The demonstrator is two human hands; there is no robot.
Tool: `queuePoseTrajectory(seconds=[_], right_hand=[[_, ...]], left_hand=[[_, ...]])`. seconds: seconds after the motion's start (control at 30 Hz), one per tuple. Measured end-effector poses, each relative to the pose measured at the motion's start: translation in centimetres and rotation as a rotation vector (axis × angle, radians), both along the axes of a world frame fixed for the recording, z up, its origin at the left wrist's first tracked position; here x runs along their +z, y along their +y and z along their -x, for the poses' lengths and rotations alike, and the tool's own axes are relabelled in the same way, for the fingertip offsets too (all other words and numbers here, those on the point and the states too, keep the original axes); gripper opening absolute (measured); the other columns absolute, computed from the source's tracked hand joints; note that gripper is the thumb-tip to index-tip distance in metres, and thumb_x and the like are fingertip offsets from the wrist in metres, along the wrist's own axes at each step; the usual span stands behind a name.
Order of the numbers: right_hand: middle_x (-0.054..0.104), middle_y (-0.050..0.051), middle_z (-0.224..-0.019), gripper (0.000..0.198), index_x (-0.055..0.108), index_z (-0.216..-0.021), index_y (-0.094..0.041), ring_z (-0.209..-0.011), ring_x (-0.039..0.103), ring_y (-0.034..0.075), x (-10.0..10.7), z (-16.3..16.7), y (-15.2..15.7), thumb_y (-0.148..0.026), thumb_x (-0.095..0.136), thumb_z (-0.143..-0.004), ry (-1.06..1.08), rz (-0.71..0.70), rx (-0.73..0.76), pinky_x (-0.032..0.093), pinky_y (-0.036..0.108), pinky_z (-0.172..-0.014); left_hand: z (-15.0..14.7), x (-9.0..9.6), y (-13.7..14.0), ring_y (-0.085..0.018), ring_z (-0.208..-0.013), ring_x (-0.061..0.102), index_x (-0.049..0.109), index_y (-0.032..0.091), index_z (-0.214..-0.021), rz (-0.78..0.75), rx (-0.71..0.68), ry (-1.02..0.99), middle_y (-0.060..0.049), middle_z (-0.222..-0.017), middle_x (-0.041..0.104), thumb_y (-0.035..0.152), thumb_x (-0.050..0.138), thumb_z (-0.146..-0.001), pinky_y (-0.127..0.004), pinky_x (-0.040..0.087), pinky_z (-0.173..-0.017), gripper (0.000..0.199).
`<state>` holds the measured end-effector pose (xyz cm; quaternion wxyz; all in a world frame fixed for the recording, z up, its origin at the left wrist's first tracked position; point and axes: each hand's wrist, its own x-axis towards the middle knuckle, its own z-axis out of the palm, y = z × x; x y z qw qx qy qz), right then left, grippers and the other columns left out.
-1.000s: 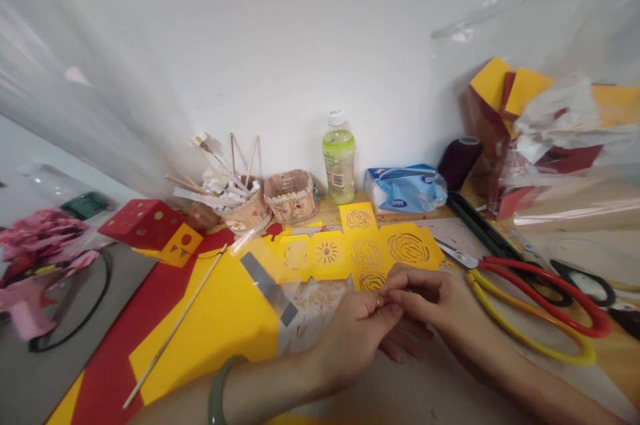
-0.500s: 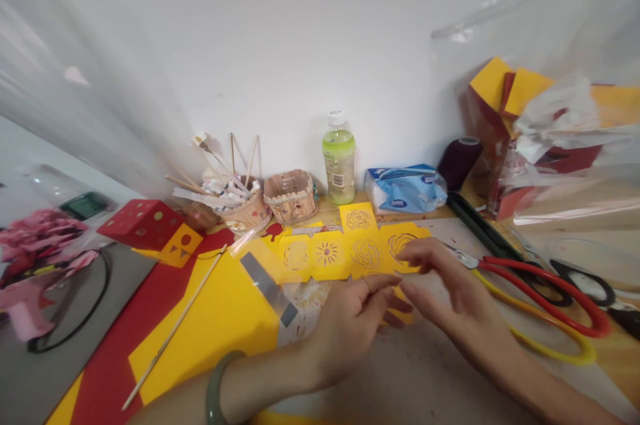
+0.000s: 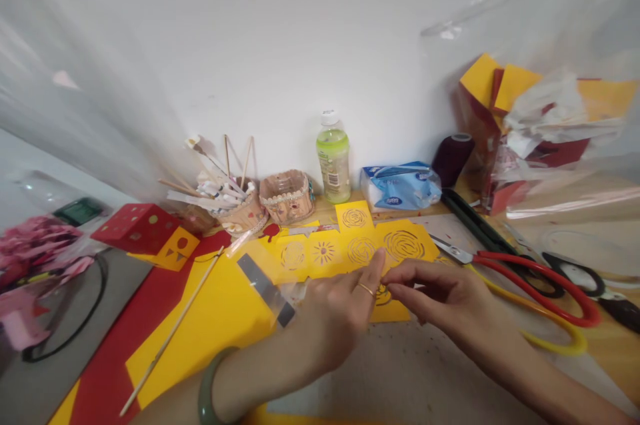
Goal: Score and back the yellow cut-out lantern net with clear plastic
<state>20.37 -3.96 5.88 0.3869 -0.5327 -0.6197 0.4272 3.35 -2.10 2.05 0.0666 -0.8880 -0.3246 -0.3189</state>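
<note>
A yellow paper cut-out (image 3: 325, 270) lies on the work mat, shaped like an unfolded box with flaps; its panels carry spiral cuts and one sunburst. My left hand (image 3: 335, 318), with a ring and a green bangle, rests on the near part of the cut-out, index finger stretched flat over it. Over the nearest spiral panel (image 3: 393, 310), my right hand (image 3: 445, 288) has thumb and index finger pinched together beside the left fingertips. Whatever is between them is too small to make out, and my hands partly cover that panel.
Red-handled scissors (image 3: 535, 272) lie at right, by a dark long tool (image 3: 475, 212). Behind stand a bottle (image 3: 333, 158), a tissue pack (image 3: 400, 185) and a woven basket (image 3: 287, 195). A wooden stick (image 3: 173, 332) crosses yellow sheets at left, near a pink glue gun (image 3: 23, 318).
My right hand has come down from the upper right panel and closed its thumb and index finger over the nearest panel. My left index finger now points forward on the paper.
</note>
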Motion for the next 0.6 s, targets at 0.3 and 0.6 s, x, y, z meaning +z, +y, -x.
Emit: queuePoseTrajectory(seconds=[0.3, 0.6], right_hand=[[0.063, 0.001, -0.061, 0.022, 0.071, -0.07, -0.021, -0.045, 0.043, 0.008, 0.2, 0.0, -0.1, -0.039, 0.059, -0.071, 0.013, 0.053, -0.012, 0.033, 0.021, -0.04], [0.058, 0.0, -0.056, 0.021, 0.068, -0.065, -0.02, -0.045, 0.042, 0.007, -0.1, -0.1, 0.1, -0.038, 0.059, -0.071, 0.047, 0.088, 0.012, 0.034, 0.019, -0.041]], left_hand=[[0.0, 0.8, -0.1, -0.017, -0.058, 0.065, 0.028, 0.007, -0.141, -0.093, 0.014, 0.071, -0.011, -0.09, 0.072, 0.007, 0.04, -0.089, -0.027, 0.047, -0.043, 0.053], [0.1, 1.6, -0.1, -0.019, -0.065, 0.068, 0.054, 0.011, -0.126, -0.113, 0.042, 0.175, -0.014, -0.102, 0.07, 0.014, 0.037, -0.091, -0.026, 0.053, -0.047, 0.039]])
